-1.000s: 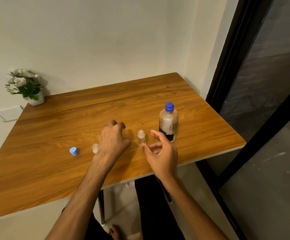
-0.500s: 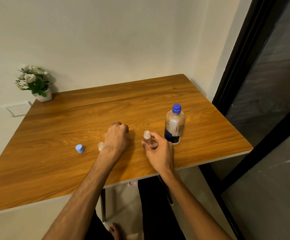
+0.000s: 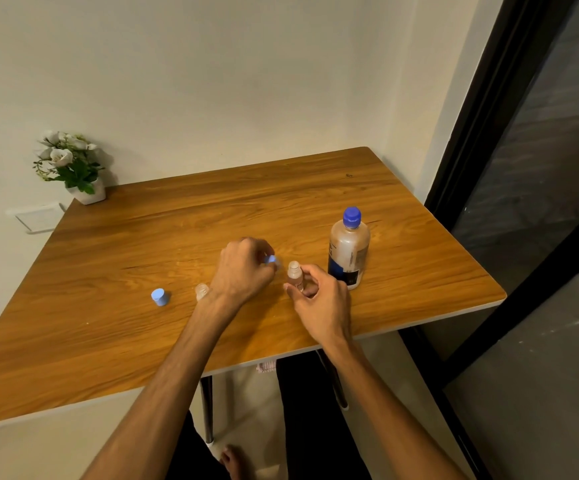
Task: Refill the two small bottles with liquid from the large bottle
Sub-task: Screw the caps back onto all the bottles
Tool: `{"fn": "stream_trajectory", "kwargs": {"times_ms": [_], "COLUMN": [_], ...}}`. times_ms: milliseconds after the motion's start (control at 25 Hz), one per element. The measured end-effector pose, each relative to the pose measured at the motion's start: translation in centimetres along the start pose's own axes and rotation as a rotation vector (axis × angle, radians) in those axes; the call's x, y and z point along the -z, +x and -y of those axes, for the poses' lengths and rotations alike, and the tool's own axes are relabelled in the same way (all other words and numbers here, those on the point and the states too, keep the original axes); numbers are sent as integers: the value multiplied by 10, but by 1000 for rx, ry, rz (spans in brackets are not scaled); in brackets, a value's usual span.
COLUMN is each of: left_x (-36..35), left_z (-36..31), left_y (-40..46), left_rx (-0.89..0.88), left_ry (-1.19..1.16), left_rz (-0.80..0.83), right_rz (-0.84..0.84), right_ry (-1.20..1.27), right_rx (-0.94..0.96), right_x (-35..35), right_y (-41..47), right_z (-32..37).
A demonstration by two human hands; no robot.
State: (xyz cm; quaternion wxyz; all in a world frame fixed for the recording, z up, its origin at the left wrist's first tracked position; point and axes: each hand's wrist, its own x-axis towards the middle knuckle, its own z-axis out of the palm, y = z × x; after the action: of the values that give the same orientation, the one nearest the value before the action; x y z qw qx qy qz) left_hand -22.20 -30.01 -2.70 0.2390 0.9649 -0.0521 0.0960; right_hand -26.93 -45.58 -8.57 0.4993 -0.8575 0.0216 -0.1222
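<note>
A large clear bottle [image 3: 349, 251] with a blue cap and dark label stands upright on the wooden table [image 3: 108, 334], right of centre. My right hand [image 3: 319, 296] grips a small clear bottle [image 3: 295, 276] that stands uncapped just left of the large one. My left hand [image 3: 243, 268] pinches a small light-blue cap [image 3: 270, 260] in its curled fingers, close to that bottle's top. A second small bottle [image 3: 201, 291], also uncapped, stands left of my left wrist. Another light-blue cap [image 3: 159, 296] lies on the table farther left.
A small white pot of white flowers [image 3: 73, 168] sits at the table's far left corner against the wall. A dark glass door [image 3: 540, 168] runs along the right side. The table's near edge is just in front of my body.
My left hand has lifted a light-blue cap off the table and now holds it beside the small bottle. My right hand has closed round that small bottle.
</note>
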Motion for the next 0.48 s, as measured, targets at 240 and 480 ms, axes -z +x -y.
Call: {"fn": "stream_trajectory", "kwargs": {"times_ms": [240, 480], "left_x": [2, 3], "left_z": [-18, -19], "left_y": [-3, -8], "left_rx": [-161, -129], "left_ry": [-120, -214], "left_rz": [-73, -93], "right_rz": [-1, -8], "right_ry": [19, 18], "right_rx": [-9, -4], "right_x": [2, -1], "right_y": [1, 1], "right_z": [-3, -6]}}
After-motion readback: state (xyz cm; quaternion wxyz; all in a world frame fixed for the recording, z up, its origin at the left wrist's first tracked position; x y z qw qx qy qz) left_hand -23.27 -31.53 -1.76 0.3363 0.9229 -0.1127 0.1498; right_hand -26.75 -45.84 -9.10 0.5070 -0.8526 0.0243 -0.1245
